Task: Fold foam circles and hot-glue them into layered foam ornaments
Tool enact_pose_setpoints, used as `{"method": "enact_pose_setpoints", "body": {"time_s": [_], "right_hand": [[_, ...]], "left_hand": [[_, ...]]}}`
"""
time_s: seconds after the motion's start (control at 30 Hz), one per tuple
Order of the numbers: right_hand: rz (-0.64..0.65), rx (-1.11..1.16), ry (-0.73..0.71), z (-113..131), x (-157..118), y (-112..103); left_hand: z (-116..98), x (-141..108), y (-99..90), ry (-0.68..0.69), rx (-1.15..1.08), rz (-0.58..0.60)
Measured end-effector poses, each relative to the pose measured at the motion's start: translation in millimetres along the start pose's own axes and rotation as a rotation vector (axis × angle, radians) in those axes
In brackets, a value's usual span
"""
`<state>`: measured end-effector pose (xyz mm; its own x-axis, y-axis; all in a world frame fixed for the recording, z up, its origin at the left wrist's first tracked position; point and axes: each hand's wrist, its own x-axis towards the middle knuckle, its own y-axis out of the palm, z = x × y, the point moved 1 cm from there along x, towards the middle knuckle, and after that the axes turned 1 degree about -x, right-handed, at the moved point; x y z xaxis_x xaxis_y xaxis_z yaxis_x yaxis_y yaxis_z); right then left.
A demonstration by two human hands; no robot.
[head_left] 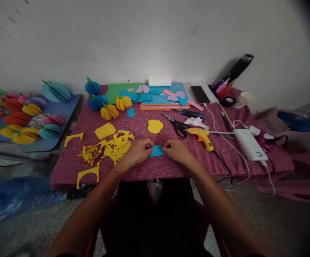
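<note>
Between my two hands, near the table's front edge, is a small blue paper piece (156, 151). My left hand (141, 149) pinches its left side with thumb and fingertips. On the opposite side, my right hand (175, 148) grips the piece in the same way. Just beyond them lie yellow rounded paper cut-outs (155, 126). Yellow paper scraps (117, 147) are heaped beside my left hand. To the right of my right hand rests a yellow glue gun (201, 136), with black-handled scissors (178, 125) close by.
Blue and yellow paper pumpkins (109, 112) stand at the back left; more fill a blue side table (76, 107). Coloured paper sheets (160, 105) and a phone (200, 94) lie at the back. A white power strip (250, 144) with trailing cables sits right, near a paper cup (244, 100).
</note>
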<state>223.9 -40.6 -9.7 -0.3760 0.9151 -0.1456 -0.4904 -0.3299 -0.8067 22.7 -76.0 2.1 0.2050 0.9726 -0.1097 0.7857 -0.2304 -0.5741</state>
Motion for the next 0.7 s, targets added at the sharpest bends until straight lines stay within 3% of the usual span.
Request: {"method": "enact_pose_setpoints", "body": {"time_s": [0.7], "right_hand": [[-0.009, -0.081, -0.019, 3.1, -1.7, 1.0]], "left_hand": [[-2.4, -1.1, -1.1, 0.004, 0.098, 0.013]]}}
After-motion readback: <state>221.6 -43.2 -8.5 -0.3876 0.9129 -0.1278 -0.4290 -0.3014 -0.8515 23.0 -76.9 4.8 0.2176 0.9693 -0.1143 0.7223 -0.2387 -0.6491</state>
